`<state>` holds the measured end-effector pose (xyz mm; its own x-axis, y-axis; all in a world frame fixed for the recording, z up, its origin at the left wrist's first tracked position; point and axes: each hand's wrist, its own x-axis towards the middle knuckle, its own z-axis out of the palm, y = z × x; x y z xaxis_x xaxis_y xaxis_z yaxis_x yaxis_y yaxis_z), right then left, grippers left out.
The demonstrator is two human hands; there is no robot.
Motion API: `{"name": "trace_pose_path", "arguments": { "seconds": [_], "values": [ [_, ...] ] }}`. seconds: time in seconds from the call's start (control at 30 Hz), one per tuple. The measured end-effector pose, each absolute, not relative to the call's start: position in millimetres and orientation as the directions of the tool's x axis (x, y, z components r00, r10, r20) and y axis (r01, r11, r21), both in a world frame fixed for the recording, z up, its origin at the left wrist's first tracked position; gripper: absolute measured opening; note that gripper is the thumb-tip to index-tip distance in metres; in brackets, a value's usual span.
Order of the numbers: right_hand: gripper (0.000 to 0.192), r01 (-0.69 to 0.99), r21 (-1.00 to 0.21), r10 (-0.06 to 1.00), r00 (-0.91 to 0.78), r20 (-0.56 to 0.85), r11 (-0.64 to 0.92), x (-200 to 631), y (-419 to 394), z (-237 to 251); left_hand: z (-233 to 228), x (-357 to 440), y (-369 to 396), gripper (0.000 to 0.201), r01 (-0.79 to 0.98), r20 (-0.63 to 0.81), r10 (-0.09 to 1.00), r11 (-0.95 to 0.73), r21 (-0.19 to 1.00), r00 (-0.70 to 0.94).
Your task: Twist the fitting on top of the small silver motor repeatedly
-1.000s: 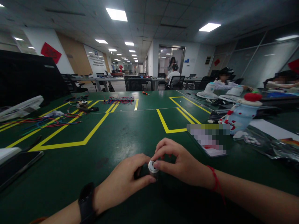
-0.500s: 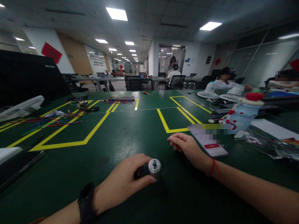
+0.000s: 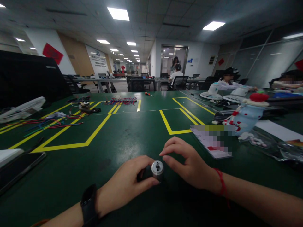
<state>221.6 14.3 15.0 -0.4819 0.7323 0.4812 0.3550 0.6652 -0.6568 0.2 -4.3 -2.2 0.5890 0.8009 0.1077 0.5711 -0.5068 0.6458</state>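
Left hand point(image 3: 127, 184) wraps the small cylindrical motor with silver metal end cap and dark body point(image 3: 156, 168), held low over the green work mat point(image 3: 132, 132) near its front edge. Right hand point(image 3: 189, 162) hovers just beside the cap, thumb and forefinger curved toward it but apart — pinching nothing.

Risk: the grip covers only the dark rear part; a sideways push on the cap could twist the motor loose onto the mat.

Long axis runs roughly left to right, tilted up — stub shaft end points toward the right hand.
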Motion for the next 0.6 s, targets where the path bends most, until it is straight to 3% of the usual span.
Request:
{"name": "trace_pose_path", "arguments": {
  "seconds": [0.1,0.3,0.43,0.6],
  "values": [
    [0.010,0.358,-0.607,0.691,-0.524,0.498,0.709,213.8,5.4,20.3,-3.6,0.9,-4.1,0.018,0.574,0.105,0.801,-0.507,0.643,0.589],
    [0.003,0.296,-0.687,0.736,-0.420,0.530,0.663,221.7,9.3,19.2,-1.7,1.6,-4.9,0.018,0.565,0.120,0.801,-0.510,0.649,0.586],
    [0.005,0.344,-0.706,0.746,-0.538,0.392,0.619,239.0,16.6,12.4,-0.1,0.8,-5.5,0.016,0.561,0.113,0.801,-0.504,0.657,0.587],
    [0.009,0.419,-0.658,0.643,-0.755,0.131,0.626,246.7,21.2,8.5,-1.1,0.3,-6.1,0.016,0.564,0.107,0.803,-0.499,0.658,0.586]
  ]
}}
